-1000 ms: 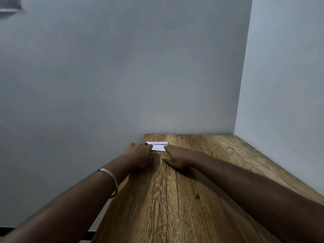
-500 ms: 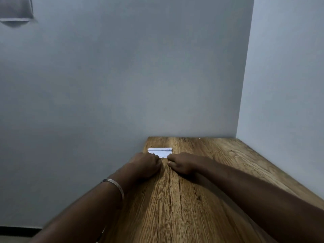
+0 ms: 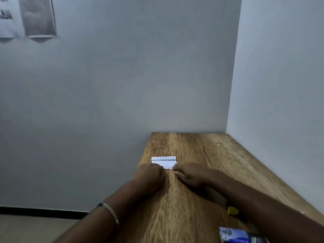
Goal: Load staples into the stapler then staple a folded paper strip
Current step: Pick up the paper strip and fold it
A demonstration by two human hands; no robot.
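Observation:
A small white folded paper strip point(image 3: 164, 162) with printed text lies flat on the wooden table point(image 3: 201, 172), near its left edge. My left hand point(image 3: 149, 176) rests knuckles up at the strip's near left corner, its fingertips on the paper. Beside it, my right hand point(image 3: 189, 174) lies flat with straight fingers touching the strip's near right corner. A yellow object point(image 3: 232, 210), partly hidden under my right forearm, sits on the table nearer to me. I cannot make out a stapler with certainty.
A blue and white packet or box point(image 3: 240, 235) lies at the bottom right of the table. Grey walls close off the far end and right side. The table's left edge drops to the floor. Papers point(image 3: 37, 16) hang on the wall at the upper left.
Both hands have drawn back toward me along the table, with the paper strip following and showing more of its folded face. The camera has tilted down, bringing the yellow object and the packet into view.

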